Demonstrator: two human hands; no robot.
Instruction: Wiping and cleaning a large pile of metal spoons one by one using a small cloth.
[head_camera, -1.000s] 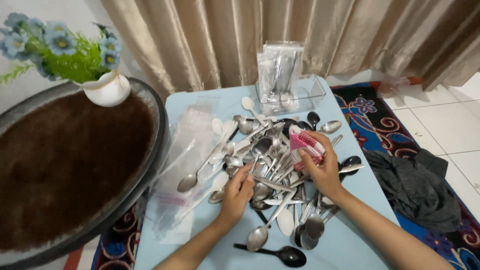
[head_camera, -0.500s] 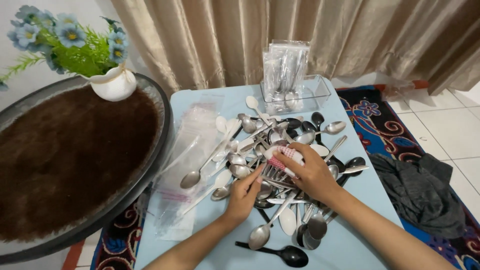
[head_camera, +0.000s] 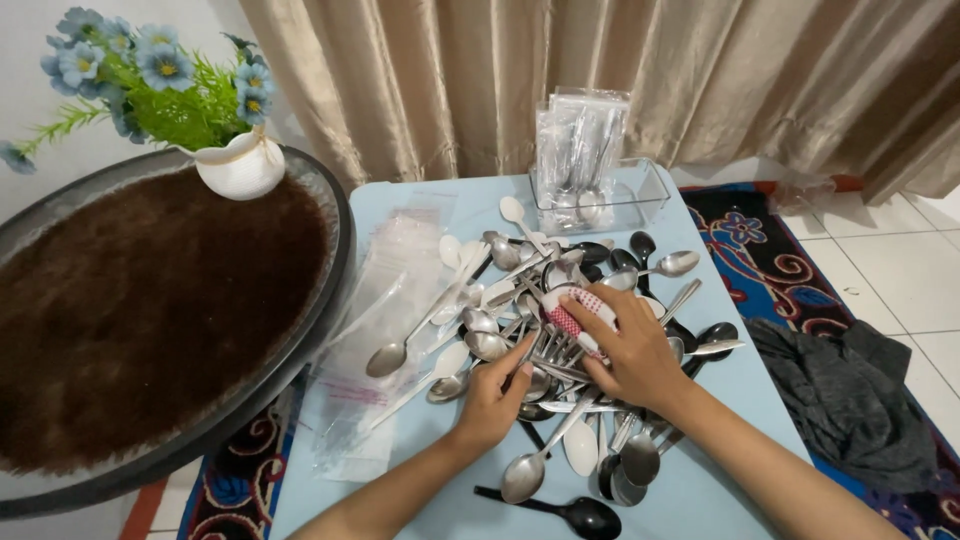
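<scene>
My fingers (head_camera: 520, 372) are hemmed in by the heap of spoons (head_camera: 560, 330) that fills the middle of the tabletop (head_camera: 700, 490). Left of it lie clear plastic sleeves (head_camera: 385, 300) — flat, easy to pass over. Farther left the big round tray (head_camera: 150, 330) and its white flower vase (head_camera: 240, 165) block that side. At the far edge a clear box of packed cutlery (head_camera: 590, 185) stands upright. Bare blue surface stays open near right, and near me beside a black spoon (head_camera: 570, 512).
</scene>
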